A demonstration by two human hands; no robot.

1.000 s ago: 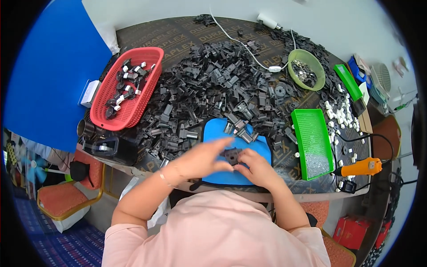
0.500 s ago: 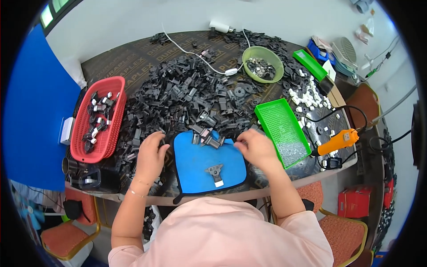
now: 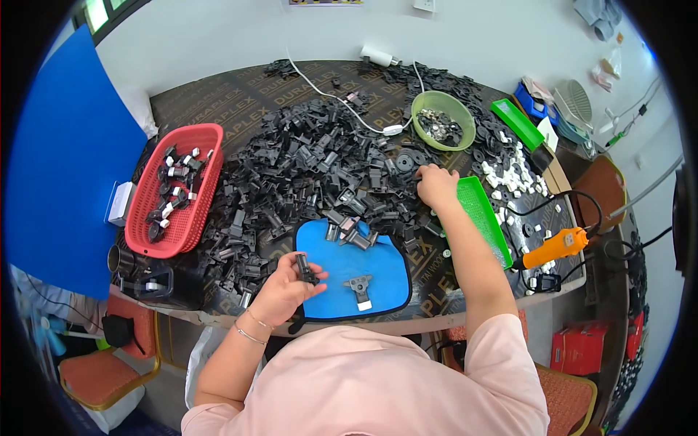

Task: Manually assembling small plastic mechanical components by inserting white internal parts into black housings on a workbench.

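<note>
My left hand (image 3: pixel 289 287), closed, holds a small black plastic part (image 3: pixel 305 269) upright between thumb and fingers over the left edge of a blue mat (image 3: pixel 327 298). On that mat lies a flat black bracket (image 3: pixel 358 285) with a white end. A few dark, shiny parts (image 3: pixel 350 229) rest across the mat's far edge. My right hand (image 3: pixel 438 187) reaches to the right side of the heap of black parts (image 3: pixel 313 163), between a round black disc (image 3: pixel 405 162) and a green tray (image 3: pixel 483 218). Its fingers curl down, and their tips and anything in them are hidden.
A red basket (image 3: pixel 209 203) of black and white parts stands left. Behind my right hand is a green bowl (image 3: pixel 463 142) with small metal pieces. White parts (image 3: pixel 516 174), an orange electric screwdriver (image 3: pixel 556 248) and its black cable lie right. A white cord (image 3: pixel 323 91) crosses the heap.
My left hand has moved right to the mat, with a black part now visible in it. My right hand has left the mat's far corner and reached farther forward and right. The view has shifted slightly.
</note>
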